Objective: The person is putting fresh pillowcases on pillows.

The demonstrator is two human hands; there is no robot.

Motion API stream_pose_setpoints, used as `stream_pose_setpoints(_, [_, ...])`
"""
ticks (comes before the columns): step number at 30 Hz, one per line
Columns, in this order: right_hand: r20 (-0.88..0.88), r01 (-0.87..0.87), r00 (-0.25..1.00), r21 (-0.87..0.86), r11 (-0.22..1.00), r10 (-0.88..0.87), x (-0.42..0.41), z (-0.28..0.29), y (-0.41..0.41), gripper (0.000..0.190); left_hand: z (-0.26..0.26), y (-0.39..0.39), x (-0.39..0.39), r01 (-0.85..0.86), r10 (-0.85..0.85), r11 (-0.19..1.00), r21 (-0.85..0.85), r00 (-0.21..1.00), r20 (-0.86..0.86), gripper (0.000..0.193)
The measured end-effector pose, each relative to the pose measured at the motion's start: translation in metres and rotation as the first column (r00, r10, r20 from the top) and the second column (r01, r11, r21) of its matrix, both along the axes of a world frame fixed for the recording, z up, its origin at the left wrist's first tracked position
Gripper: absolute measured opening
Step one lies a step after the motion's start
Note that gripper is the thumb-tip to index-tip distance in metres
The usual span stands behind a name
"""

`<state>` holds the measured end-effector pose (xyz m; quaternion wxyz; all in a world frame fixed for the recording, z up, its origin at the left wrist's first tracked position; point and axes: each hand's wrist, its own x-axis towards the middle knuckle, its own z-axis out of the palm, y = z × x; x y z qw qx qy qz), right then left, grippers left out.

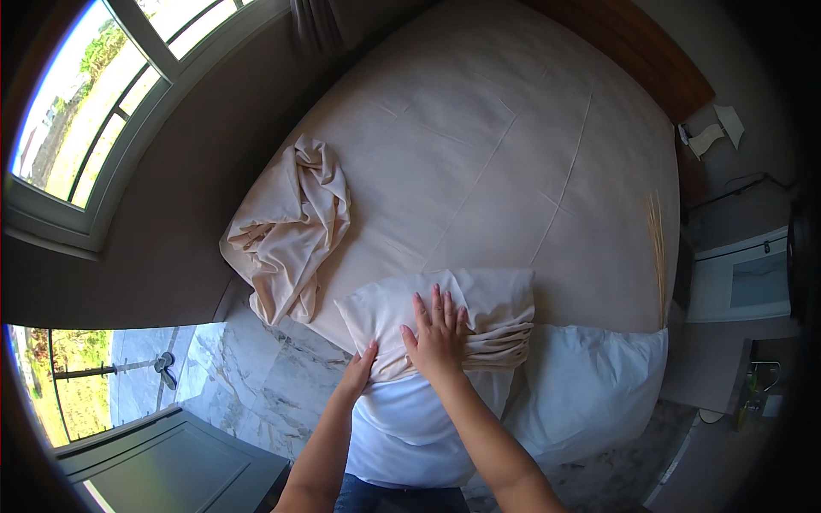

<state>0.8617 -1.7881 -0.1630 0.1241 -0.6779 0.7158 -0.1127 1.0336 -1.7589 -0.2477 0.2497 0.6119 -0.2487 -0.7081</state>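
Observation:
A beige pillowcase (487, 292) covers the far end of a white pillow (417, 423) at the near edge of the bed. Its open end is bunched into folds on the right side. My left hand (360, 372) grips the pillowcase at its left edge, thumb on top and the other fingers hidden beneath. Flat on top of the pillowcase lies my right hand (437, 333), fingers spread and pointing away from me. The pillow's near end reaches back to my body.
A crumpled beige cloth (292, 224) lies on the left corner of the bed (500, 167). Right of the pillow is another white pillow (590, 385), with dried stalks (657, 256) beyond it. Below left are a marble-patterned floor (263, 378) and a grey cabinet (179, 462).

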Motion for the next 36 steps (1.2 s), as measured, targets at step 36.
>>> stream_pose_setpoints(36, [0.761, 0.598, 0.139, 0.446, 0.666, -0.634, -0.151, -0.126, 0.135, 0.044, 0.075, 0.021, -0.168, 0.984, -0.277, 0.057, -0.169, 0.178, 0.944, 0.069])
